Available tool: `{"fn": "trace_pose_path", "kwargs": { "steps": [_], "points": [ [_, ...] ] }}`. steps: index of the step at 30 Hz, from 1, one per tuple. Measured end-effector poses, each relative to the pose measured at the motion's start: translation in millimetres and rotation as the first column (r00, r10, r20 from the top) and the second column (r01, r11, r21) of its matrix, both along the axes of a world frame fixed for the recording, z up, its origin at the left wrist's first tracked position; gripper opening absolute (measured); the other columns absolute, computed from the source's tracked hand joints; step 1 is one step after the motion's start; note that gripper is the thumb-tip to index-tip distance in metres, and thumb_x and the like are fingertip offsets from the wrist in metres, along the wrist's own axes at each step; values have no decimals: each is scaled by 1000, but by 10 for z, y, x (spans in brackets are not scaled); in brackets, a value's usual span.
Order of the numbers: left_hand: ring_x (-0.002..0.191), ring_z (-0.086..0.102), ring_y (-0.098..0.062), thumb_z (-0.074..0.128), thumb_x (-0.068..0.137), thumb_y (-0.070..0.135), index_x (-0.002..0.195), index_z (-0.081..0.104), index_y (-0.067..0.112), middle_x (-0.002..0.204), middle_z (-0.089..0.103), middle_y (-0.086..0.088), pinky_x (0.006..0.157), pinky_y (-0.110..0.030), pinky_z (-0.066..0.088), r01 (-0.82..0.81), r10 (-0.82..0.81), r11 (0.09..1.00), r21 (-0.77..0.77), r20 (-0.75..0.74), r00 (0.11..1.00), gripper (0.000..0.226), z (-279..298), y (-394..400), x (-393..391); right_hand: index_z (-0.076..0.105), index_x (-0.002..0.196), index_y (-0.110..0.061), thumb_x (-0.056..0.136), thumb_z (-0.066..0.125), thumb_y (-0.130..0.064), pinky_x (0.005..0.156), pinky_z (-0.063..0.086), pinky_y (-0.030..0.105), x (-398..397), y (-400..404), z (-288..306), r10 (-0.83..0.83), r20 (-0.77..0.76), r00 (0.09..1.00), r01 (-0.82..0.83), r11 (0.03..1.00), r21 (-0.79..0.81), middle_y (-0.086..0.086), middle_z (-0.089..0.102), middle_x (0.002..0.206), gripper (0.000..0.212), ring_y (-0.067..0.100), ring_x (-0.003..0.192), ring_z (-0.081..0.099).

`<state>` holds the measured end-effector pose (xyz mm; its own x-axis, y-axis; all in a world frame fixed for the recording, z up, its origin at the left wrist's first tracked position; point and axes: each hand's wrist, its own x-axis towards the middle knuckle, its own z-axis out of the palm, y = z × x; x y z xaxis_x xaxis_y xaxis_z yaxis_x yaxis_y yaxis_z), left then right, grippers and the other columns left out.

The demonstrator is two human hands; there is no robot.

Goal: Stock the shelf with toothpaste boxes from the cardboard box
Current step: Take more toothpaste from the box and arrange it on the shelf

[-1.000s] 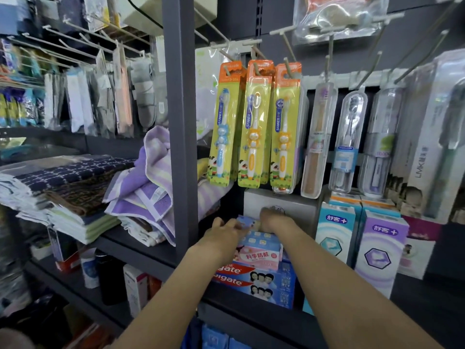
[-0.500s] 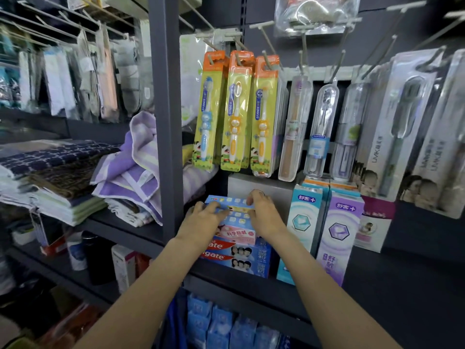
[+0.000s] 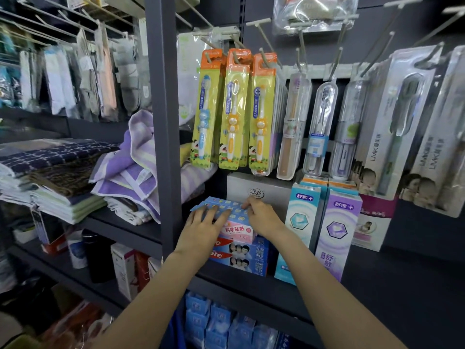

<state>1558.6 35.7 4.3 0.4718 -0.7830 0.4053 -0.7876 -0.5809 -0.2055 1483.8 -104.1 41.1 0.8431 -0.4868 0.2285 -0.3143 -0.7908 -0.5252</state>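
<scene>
A light-blue and pink toothpaste box [image 3: 235,229] lies flat on top of two stacked red-and-blue Colgate boxes [image 3: 241,255] on the dark shelf [image 3: 251,285]. My left hand [image 3: 201,233] rests on the top box's left side, fingers spread over it. My right hand [image 3: 261,217] presses its right side, fingertips at the far edge. The cardboard box is out of view.
A grey shelf post [image 3: 163,122] stands just left of my hands. A white carton [image 3: 259,190] sits behind the stack. Two upright toothpaste boxes, teal [image 3: 299,227] and purple [image 3: 334,235], stand to the right. Hanging toothbrush packs [image 3: 234,109] are above, folded towels [image 3: 120,172] to the left.
The view has shifted so the shelf sits lower and closer. Both hands stay on the top toothpaste box and have drawn back slightly toward the shelf's front.
</scene>
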Motion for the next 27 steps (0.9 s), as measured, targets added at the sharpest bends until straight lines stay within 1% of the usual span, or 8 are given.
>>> {"fn": "trace_pose_path", "kwargs": {
  "steps": [2,8,11,13,17,19,23,27],
  "points": [
    [142,10,-30,44,93,11,149,-2,24,156,8,-7,117,-39,11,-12,14,999,49,-31,999,73,-37,-44,53,51,121,-3,97,35,-6,96,43,35,-2,2,27,4,-27,1000,-5,1000,-12,18,53,128,29,30,118,50],
    [145,0,-28,46,93,15,148,-4,24,157,0,-4,117,-39,8,-1,2,1000,15,-114,994,75,23,-60,23,50,126,-4,95,38,-5,103,39,38,-27,19,45,30,-77,997,-39,992,-119,16,50,133,33,30,123,45],
    [130,42,-36,78,60,10,141,26,13,142,43,-14,101,-45,41,77,-75,988,-137,24,997,96,-36,-18,-55,53,123,-4,91,42,0,104,35,35,-77,51,13,43,17,999,-38,973,-227,14,53,129,35,28,123,44],
    [111,58,-31,80,42,5,126,41,11,122,61,-10,84,-40,52,152,-127,956,-252,114,985,93,-173,-21,-48,53,122,-4,89,43,1,105,33,32,-163,125,-12,93,88,992,-64,955,-290,13,53,127,35,27,123,42],
    [108,44,-23,50,67,10,118,45,10,117,59,-8,89,-34,35,270,-194,872,-409,219,956,51,-228,26,-313,63,108,1,79,48,1,99,44,37,-433,331,-133,201,225,953,-67,868,-492,17,63,111,33,34,112,56],
    [105,43,-23,42,70,15,115,45,10,115,60,-9,87,-33,31,260,-180,870,-419,221,959,45,-268,73,-423,65,102,2,73,46,0,95,46,33,-572,386,-207,222,258,940,-52,843,-535,17,65,105,35,35,106,61],
    [108,42,-23,49,66,9,117,44,10,117,60,-11,87,-33,30,255,-185,880,-401,206,961,51,-312,111,-514,50,126,5,82,44,12,109,26,28,-782,488,-198,186,167,968,-98,897,-431,20,48,130,45,31,126,40],
    [107,41,-24,63,63,4,112,49,11,115,59,-11,86,-33,30,261,-201,884,-387,189,961,52,-238,116,-563,46,133,2,85,44,10,109,25,25,-882,491,-232,151,126,980,-92,918,-387,17,44,135,48,29,128,37]
  ]
}}
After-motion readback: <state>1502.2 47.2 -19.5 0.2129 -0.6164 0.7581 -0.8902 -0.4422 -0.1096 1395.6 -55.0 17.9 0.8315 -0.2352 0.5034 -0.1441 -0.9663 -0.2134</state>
